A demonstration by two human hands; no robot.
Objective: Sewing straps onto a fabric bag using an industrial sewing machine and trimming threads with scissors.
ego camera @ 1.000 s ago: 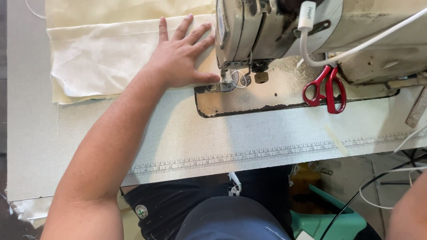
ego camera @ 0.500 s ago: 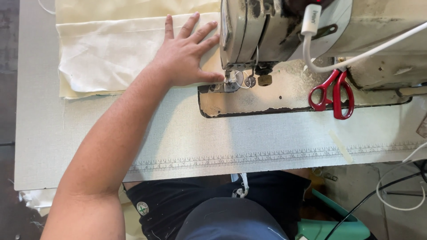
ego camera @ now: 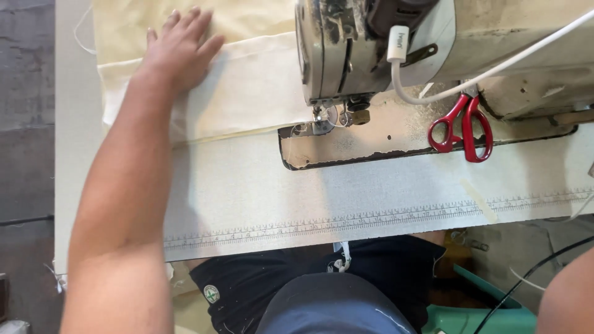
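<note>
- The left hand (ego camera: 179,46) lies flat on the cream cloth (ego camera: 247,93), fingers stretched out and slightly apart, palm down, gripping nothing.
- The cloth is a soft, pale woven piece, folded into a long band; it runs from the far left of the table to the presser foot (ego camera: 322,120) under the sewing machine head (ego camera: 352,49). A yellower layer (ego camera: 247,18) shows beyond it.
- The machine head is off-white metal, scuffed and grimy; its flat bed plate (ego camera: 371,139) is chipped along the dark rim.
- Red-handled scissors (ego camera: 464,127) lie on the bed plate to the right of the needle, loops toward the person.
- A smooth white cable (ego camera: 495,65) with a rectangular plug curves across the machine.
- The table (ego camera: 260,198) has a grey, fine-textured top; a printed ruler strip (ego camera: 371,216) edges its near side, with a small tan tape piece (ego camera: 477,199) stuck aslant.
- Of the right arm only a bit of forearm (ego camera: 566,297) shows at the lower right corner; the hand is out of sight.
- A small round green-and-white patch (ego camera: 212,294) sits on the dark shorts.
</note>
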